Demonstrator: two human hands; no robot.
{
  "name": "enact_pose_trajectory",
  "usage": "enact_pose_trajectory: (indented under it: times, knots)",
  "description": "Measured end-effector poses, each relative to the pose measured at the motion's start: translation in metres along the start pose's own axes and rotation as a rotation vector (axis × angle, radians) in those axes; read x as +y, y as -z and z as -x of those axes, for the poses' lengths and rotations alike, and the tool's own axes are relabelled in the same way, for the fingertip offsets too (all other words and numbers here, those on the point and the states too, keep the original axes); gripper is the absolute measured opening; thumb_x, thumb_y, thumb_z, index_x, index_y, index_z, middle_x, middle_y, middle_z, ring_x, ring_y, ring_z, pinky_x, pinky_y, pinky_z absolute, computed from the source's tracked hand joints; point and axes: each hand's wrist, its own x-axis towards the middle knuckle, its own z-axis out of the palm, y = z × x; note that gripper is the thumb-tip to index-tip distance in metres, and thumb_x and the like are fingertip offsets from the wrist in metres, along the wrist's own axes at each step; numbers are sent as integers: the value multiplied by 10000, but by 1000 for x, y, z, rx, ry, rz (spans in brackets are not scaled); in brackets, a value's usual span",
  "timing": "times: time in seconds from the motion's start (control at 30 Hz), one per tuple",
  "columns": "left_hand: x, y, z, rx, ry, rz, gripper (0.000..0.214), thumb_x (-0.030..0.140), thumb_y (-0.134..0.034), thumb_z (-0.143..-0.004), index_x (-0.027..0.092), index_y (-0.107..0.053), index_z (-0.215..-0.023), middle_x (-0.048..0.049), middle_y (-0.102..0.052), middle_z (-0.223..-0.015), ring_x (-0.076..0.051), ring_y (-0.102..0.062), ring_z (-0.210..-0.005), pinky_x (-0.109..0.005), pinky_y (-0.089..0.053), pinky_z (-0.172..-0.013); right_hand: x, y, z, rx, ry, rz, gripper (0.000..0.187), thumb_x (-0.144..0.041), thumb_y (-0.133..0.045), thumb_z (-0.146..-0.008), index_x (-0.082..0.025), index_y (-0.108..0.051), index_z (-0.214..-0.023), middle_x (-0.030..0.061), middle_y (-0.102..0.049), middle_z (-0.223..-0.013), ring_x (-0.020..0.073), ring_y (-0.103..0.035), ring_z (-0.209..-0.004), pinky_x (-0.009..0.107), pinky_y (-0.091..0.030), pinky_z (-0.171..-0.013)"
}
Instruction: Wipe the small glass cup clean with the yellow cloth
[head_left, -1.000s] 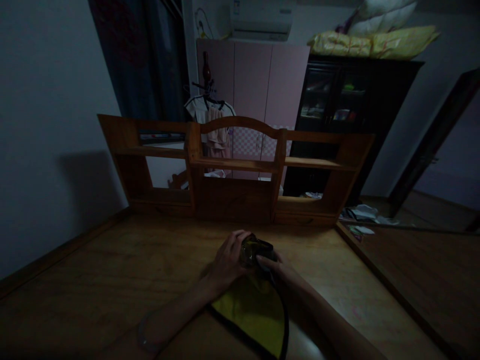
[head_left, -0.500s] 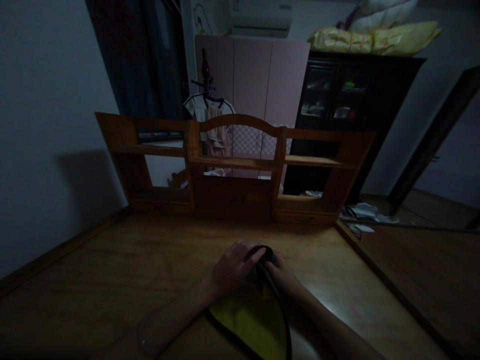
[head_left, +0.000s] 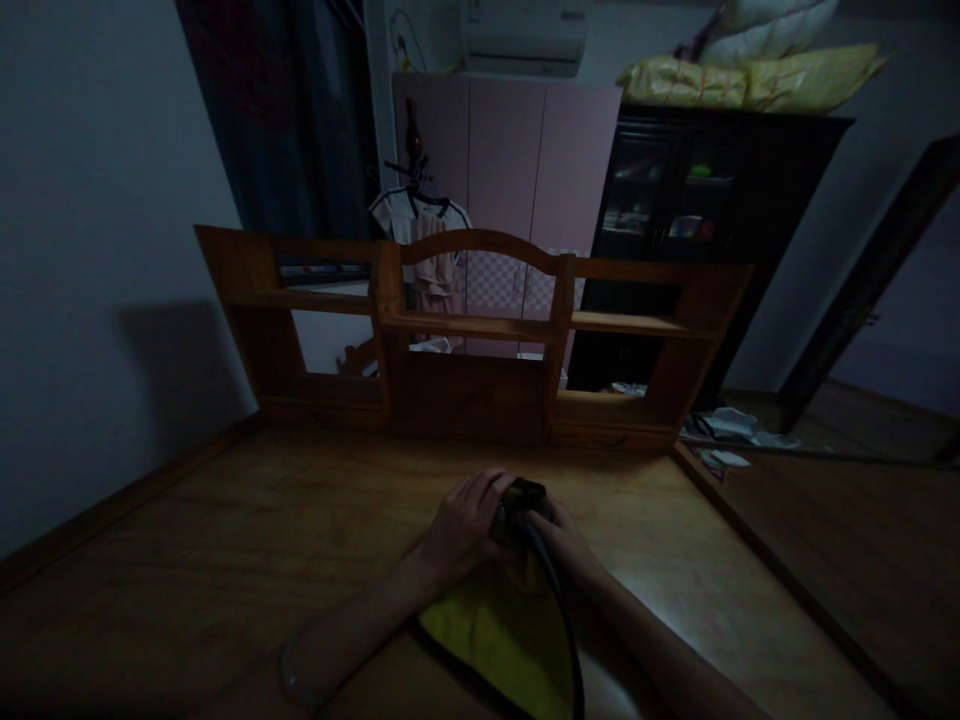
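A yellow cloth (head_left: pixel 502 635) with a black edge lies on the wooden table (head_left: pixel 225 540) in front of me. Its far end is bunched into a dark roll (head_left: pixel 521 497). My left hand (head_left: pixel 461 525) curls round the left side of that roll. My right hand (head_left: pixel 562 540) grips the roll from the right, fingers closed on the black edge. The dim light hides the finer detail of the roll.
A low wooden shelf unit (head_left: pixel 472 340) stands along the table's far edge. Behind it are a pink wardrobe (head_left: pixel 510 170), a dark cabinet (head_left: pixel 690 220) with bundles on top, and clothes on a hanger (head_left: pixel 420 240). Papers (head_left: pixel 731 430) lie on the floor at right.
Both hands have kept working the cloth's far end; the roll rose, was pressed flat, and now shows again between the fingers. The camera shifted slightly.
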Motion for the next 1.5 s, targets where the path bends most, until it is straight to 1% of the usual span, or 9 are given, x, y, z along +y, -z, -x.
enact_pose_trajectory:
  times: [0.13,0.27,0.57,0.67,0.77,0.9,1.1,1.27,1.5]
  knots:
    - [-5,1,-2,146,150,79,832,513,-775,-682,214,-376,-1348,-121,-501,-1294,-287,-497,-1215,-440,-443,-1029,-14,-7,4,-118,-57,-293,390,-343,-678,-705,-212,-652,-1071,53,-699,-1097,268,-631,-1025,385,-488,-908]
    - [-10,4,-3,230,211,118,835,493,-792,-676,220,-376,-1348,-115,-477,-1302,-279,-479,-1231,-440,-445,-1029,-32,-7,9,-180,-111,-334,390,-305,-680,-735,-223,-642,-1114,60,-694,-1144,258,-653,-1014,357,-497,-875]
    - [-3,2,4,62,-111,-91,838,574,-695,-746,175,-360,-1403,-158,-523,-1291,-298,-516,-1186,-455,-452,-1003,-14,5,-1,-25,-48,-271,602,-316,-782,-671,-255,-526,-1212,46,-707,-1051,253,-669,-938,362,-518,-812]
    - [1,0,5,6,-151,-135,848,603,-672,-751,161,-363,-1406,-171,-519,-1304,-314,-510,-1190,-479,-422,-1027,-15,3,1,-6,42,-181,545,-291,-790,-661,-256,-539,-1143,20,-703,-986,233,-653,-918,350,-514,-805]
    - [0,-2,5,45,-99,-146,855,612,-662,-753,151,-356,-1405,-180,-521,-1300,-323,-507,-1204,-483,-419,-1029,-23,-2,6,-70,89,-59,468,-290,-788,-664,-237,-607,-1092,29,-689,-1067,245,-609,-1045,370,-470,-926]
    - [-2,-4,5,112,-9,-133,821,606,-654,-763,173,-359,-1395,-170,-537,-1276,-315,-531,-1192,-468,-443,-1009,-29,-4,10,-130,20,-1,544,-300,-764,-689,-279,-615,-1211,19,-624,-1263,257,-530,-1204,396,-393,-1042]
    - [-2,-3,5,109,30,-117,852,572,-711,-728,200,-347,-1402,-153,-529,-1294,-312,-530,-1196,-449,-453,-1004,-24,3,7,-107,57,91,528,-310,-732,-724,-310,-613,-1238,17,-609,-1260,253,-559,-1150,395,-428,-1000]
    - [-3,-4,5,131,48,-114,851,571,-705,-737,190,-342,-1407,-158,-518,-1303,-312,-522,-1197,-445,-445,-1008,-35,7,9,-237,-21,-36,687,-325,-749,-735,-337,-475,-1365,41,-655,-1185,256,-628,-1053,410,-483,-901]
    - [-4,-1,3,173,75,-135,824,526,-723,-745,188,-355,-1401,-154,-516,-1302,-304,-516,-1197,-420,-449,-1002,-36,12,9,-281,-68,-107,582,-272,-778,-703,-274,-592,-1255,75,-656,-1216,263,-589,-1122,403,-451,-934]
